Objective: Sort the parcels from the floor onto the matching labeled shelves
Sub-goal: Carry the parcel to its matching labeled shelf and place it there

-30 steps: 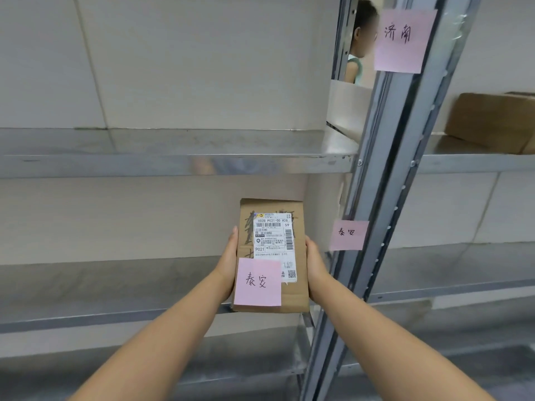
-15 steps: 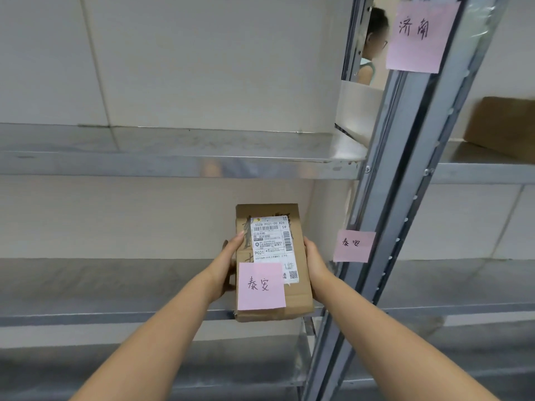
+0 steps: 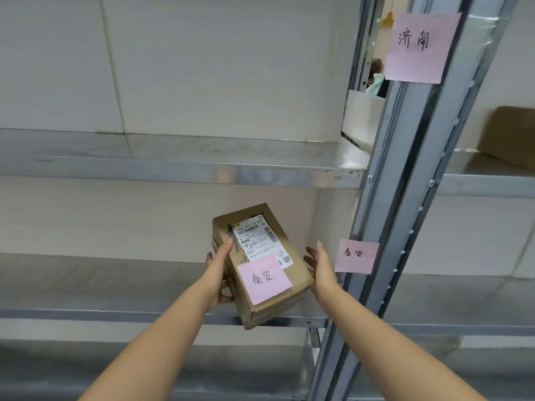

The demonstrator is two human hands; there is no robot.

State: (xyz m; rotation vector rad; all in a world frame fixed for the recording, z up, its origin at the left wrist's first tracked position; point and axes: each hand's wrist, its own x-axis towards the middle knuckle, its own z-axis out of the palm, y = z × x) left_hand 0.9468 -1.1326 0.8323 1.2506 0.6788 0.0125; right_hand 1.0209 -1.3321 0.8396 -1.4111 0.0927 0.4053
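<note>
The left hand [image 3: 217, 277] is clasping the cardboard parcel [image 3: 262, 264] along its left side, thumb lying on the top face beside the shipping label [image 3: 260, 240] and the other fingers curling beneath; the right hand [image 3: 320, 269] is standing just beside the parcel's right side with its fingers spread and pointing forward, and whether the palm is touching the carton low down cannot be told; so the weight is seemingly resting on the left hand, which is the nearer one to the work; the parcel is tilting, its near end overhanging the front lip of the middle shelf [image 3: 115, 315] and its long axis running away from the person and slightly leftward into that bay; a pink note [image 3: 265, 278] on its near end is reading 泰安, and a pink shelf tag [image 3: 356, 256] on the upright post [image 3: 405, 198] just to the right is bearing what looks like the same name, so the bay is judged to match; the push ahead is along that axis; against the frame half a second ago, the right hand was pressing flat on the carton and is now opening off it, and the parcel has swung leftward and tipped; a higher tag [image 3: 421, 43] is reading 济南.
</note>
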